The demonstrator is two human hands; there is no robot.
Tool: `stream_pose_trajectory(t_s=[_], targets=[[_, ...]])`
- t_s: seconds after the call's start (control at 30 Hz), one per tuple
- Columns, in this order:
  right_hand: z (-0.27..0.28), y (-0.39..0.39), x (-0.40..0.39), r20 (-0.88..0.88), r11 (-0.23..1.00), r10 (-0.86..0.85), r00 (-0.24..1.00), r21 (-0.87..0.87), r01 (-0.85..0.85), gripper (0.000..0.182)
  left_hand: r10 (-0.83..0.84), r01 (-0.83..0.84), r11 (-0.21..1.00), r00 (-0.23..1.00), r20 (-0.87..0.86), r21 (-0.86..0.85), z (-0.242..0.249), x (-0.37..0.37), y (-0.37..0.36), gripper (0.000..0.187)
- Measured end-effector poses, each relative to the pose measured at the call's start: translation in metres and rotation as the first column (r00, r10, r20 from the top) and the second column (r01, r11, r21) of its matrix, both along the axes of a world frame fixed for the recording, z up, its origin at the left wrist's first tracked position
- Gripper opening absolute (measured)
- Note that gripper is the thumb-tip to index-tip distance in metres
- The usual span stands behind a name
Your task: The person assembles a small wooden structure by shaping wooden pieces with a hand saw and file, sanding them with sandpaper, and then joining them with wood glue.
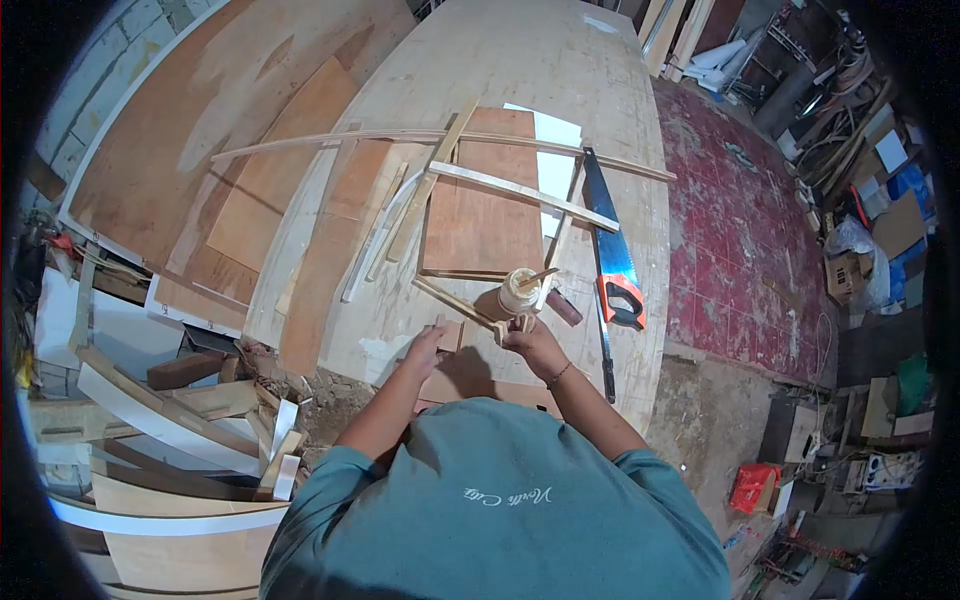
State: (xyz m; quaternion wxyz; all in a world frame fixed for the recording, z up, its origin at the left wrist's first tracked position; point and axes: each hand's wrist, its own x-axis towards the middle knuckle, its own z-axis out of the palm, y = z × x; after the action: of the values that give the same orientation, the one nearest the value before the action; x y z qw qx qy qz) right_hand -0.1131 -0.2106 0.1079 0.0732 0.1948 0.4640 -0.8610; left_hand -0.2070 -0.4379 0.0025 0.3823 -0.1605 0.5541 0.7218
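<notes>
My left hand [427,347] is closed at the edge of a small brown wooden piece [452,336], close to the front of the workbench. To its right, my right hand [538,350] has its fingers pinched at the near end of a thin wooden strip [455,301], which runs up and to the left. Just beyond that hand stands an open jar [520,291] with a stick or brush handle leaning out of it. A dark reddish-brown block [565,307] lies right of the jar. My fingertips are partly hidden.
A handsaw [612,250] with an orange and black handle lies on the right of the workbench [500,60]. A reddish wooden panel [485,205] sits in the middle, crossed by long strips [520,195]. Large plywood sheets [180,130] stand at the left, curved wooden parts [165,415] below them.
</notes>
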Motion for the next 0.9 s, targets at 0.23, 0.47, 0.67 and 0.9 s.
stream_pose_trajectory(t_s=[0.23,0.47,0.67,0.9], targets=[[0.019,0.000,-0.002,-0.130,0.995,0.090,0.987,0.064,-0.083,0.024,-0.443,-0.299,0.454,0.742,-0.503,-0.840,0.007,0.010,0.019,0.046],[0.064,-0.006,0.004,-0.149,0.969,0.116,0.982,-0.198,-0.145,0.025,-0.315,0.369,0.929,0.833,-0.456,0.034,0.174,0.027,0.040,0.048],[0.074,-0.008,0.005,-0.233,0.988,0.155,0.960,0.024,-0.153,0.020,-0.252,0.317,0.947,0.830,-0.498,0.048,0.209,0.035,0.039,0.039],[0.131,-0.001,0.023,-0.275,0.934,0.185,0.944,-0.248,-0.256,0.018,-0.150,0.283,0.921,0.891,-0.429,0.267,0.233,0.044,0.023,0.047]])
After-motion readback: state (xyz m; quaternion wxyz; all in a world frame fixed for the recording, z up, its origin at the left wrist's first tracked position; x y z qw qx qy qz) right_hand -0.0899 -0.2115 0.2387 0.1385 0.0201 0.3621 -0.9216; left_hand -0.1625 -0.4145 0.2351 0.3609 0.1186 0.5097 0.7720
